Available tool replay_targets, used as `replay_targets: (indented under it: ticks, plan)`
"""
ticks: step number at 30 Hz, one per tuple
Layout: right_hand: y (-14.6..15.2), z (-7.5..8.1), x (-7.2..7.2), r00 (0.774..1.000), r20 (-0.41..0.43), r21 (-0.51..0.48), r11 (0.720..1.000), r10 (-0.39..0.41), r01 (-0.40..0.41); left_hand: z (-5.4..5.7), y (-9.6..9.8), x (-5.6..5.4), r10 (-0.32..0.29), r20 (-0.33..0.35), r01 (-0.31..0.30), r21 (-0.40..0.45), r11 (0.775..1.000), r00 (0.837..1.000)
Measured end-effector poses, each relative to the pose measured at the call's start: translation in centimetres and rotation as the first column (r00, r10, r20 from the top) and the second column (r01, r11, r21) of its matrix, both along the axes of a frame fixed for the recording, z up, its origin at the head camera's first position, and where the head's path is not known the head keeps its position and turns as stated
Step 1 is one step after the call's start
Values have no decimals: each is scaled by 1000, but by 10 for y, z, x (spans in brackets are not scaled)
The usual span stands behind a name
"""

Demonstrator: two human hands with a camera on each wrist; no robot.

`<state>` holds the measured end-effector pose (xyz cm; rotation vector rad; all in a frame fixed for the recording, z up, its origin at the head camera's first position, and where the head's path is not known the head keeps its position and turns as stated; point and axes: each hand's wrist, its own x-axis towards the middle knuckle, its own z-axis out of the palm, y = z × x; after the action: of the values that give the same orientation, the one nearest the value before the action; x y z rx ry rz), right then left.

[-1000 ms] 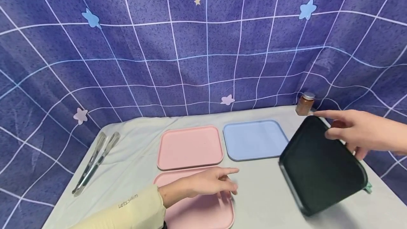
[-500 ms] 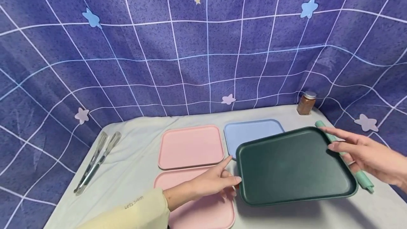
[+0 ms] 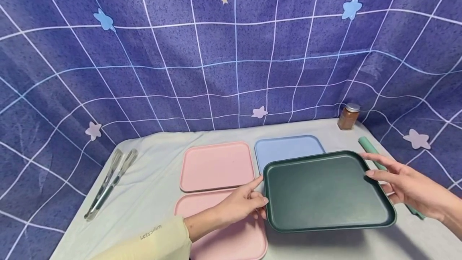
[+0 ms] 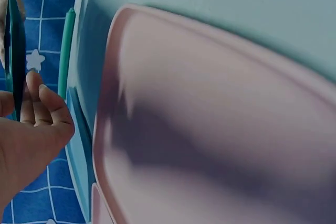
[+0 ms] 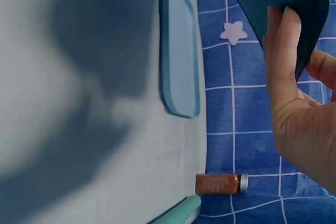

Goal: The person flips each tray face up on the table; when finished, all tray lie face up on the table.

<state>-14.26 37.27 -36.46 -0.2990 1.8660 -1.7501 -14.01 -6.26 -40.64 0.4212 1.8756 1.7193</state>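
A dark green tray (image 3: 328, 191) is held above the table, slightly tilted, its shadow falling on the cloth below. My left hand (image 3: 240, 206) pinches its left rim, thumb on top and fingers beneath, as the left wrist view also shows. At the opposite rim my right hand (image 3: 411, 183) grips it with the thumb over the edge and fingers underneath. Behind the green tray lies a blue tray (image 3: 285, 147), partly covered from view. Two pink trays lie to the left: the far pink tray (image 3: 216, 167) and the near pink tray (image 3: 231, 240), which sits under my left forearm.
Metal tongs (image 3: 110, 185) lie at the table's left side. A jar of reddish-brown contents with a silver lid (image 3: 348, 117) stands at the back right. A rolled green cloth or mat (image 3: 369, 147) lies along the right edge. Behind the table hangs a blue grid-patterned curtain (image 3: 202, 51).
The green tray has swung from a steep tilt at the right to nearly level, moving left. My left hand, empty a second ago, now holds its left rim.
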Motion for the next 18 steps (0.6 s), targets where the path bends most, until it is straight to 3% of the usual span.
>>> replay_targets:
  ticks: [5,8,10,14,18]
  plan:
    - [3,-3,1,999,40,197,980,-4,-4,-4,2,3,31,10,-31,12,999,999]
    - [5,-3,1,993,110,241,969,35,-61,-6,3,5,48,29,-49,21,999,998]
    - [7,-6,2,983,164,213,970,79,-114,-7,3,5,46,36,-47,19,999,998]
    - [9,-18,5,958,232,66,980,167,-186,-10,4,6,27,29,-26,-18,999,999]
    - [11,-34,6,926,292,-74,971,239,-227,-15,6,7,-4,77,8,-51,999,997]
